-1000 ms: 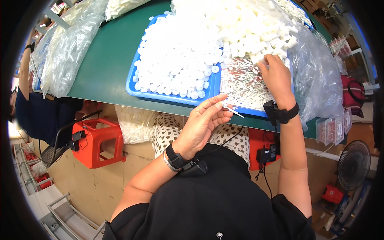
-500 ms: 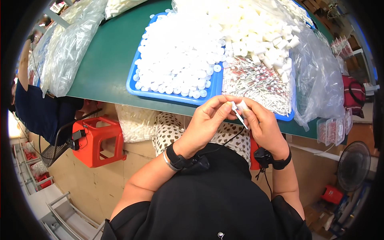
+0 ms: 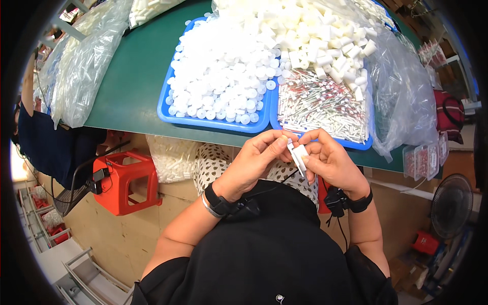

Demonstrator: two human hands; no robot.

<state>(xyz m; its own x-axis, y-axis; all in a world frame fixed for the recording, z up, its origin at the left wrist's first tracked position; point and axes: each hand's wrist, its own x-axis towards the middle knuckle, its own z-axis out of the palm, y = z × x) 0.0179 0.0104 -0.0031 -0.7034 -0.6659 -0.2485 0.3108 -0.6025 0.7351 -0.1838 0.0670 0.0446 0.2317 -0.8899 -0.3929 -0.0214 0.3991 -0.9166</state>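
Bright, even overhead light, with soft, short shadows under the blue trays [image 3: 213, 122]. Mild glare on the clear bags [image 3: 86, 76] and the white parts. Strong fisheye bending of the green table [image 3: 132, 81] edge, black vignette round the rim. Sharp at centre, softer and smeared toward the corners; blown-out patch at far left.

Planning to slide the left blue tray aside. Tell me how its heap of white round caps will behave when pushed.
The white caps look small and light, piled loosely above the blue tray rim, so some would probably spill. Being round, spilled ones might roll across the green table.
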